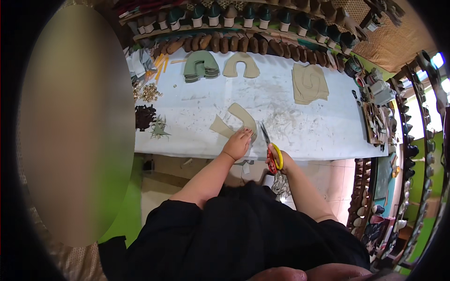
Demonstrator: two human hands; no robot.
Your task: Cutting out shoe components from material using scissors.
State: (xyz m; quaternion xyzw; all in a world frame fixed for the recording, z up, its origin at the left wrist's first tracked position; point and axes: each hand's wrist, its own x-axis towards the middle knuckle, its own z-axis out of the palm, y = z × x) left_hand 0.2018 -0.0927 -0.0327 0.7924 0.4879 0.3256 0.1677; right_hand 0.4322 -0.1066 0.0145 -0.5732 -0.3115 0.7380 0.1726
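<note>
My left hand (238, 142) lies flat on a beige U-shaped shoe-upper piece (240, 113) near the front edge of the table, its fingers stretched over the curved side. To the right, my right hand (281, 160) grips scissors (266, 134) by their red and yellow handles. Their blades point away from me, a little apart from the piece. At the far side lie a stack of green U-shaped pieces (200, 64), a beige U-shaped piece (242, 64) and, farther right, a stack of beige sheets (310, 84) with a curved outline on top.
The white-covered table (197, 100) carries gold-coloured bits (150, 92), a dark pile (145, 117) and green scraps (160, 127) at left. Brown shoe lasts (234, 44) line its back below a shelf of shoes (248, 21). A box of patterns (375, 122) stands at right, beside racks.
</note>
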